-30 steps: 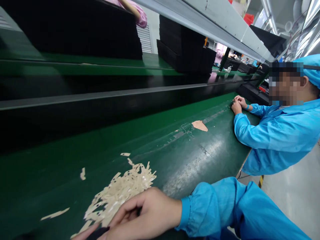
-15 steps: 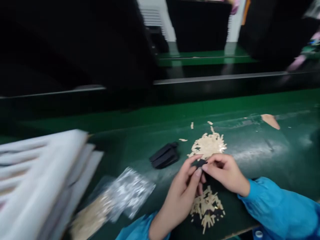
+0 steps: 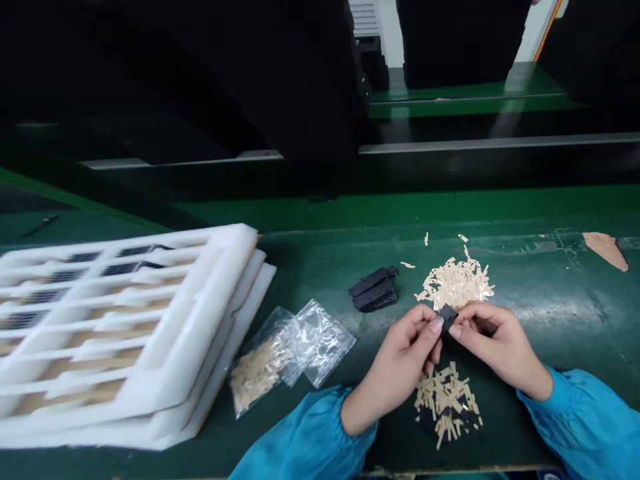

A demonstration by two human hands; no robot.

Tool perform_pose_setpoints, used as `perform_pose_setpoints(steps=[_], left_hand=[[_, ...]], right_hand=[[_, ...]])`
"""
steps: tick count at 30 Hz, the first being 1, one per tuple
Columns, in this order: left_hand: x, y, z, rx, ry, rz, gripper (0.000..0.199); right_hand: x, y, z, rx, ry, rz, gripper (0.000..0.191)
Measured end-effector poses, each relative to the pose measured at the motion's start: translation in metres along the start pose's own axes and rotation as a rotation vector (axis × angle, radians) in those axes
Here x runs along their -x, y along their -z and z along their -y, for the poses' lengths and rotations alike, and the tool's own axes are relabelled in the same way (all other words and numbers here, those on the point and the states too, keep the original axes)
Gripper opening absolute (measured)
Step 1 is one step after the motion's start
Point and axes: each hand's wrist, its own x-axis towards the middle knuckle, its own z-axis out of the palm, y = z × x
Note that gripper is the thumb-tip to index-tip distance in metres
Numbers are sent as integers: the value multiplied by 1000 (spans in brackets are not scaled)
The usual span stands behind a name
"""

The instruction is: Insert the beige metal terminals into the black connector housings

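Between my two hands is a small dark plastic part. My left hand pinches it between thumb and fingers, and my right hand closes its fingertips on the right side of it. Just beyond my hands lies a pile of small cream-coloured pieces. Nearer to me, below the hands, a looser heap of cream strips lies with some dark bits among them. Left of the hands, a group of similar black parts lies side by side on the green table.
Stacked white foam trays fill the left, with dark slender parts in some slots. Clear plastic bags, one containing cream pieces, lie beside them. A tan scrap rests far right. Dark panels stand behind the table.
The view has swung left, so everything sits further right in the picture, and more of the foam trays shows. Both hands remain together at the dark part, which is now more visible.
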Motion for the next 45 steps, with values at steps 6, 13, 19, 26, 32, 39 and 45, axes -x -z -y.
perform_pose_setpoints(steps=[6,13,19,26,32,39,45], left_hand=[[1,2,-2,232,119,79,36],[2,3,-5,344,226,157,32],[1,7,-2,444,297,224,23],[0,10,2,517,344,273,24],[2,5,2,484,324,268,23],[5,-8,3,393,202,219,33],[7,-11,6,185,22,131,38]], right_hand=[[-1,3,1,-9,1,-1,18],[-1,4,-4,-8,-1,16,18],[-1,4,-3,-15,-4,23,20],[-1,3,-2,-76,-32,15,15],[0,-3,0,-104,-45,-58,13],[3,-6,1,-129,-37,-140,7],[6,-1,3,-119,32,-86,9]])
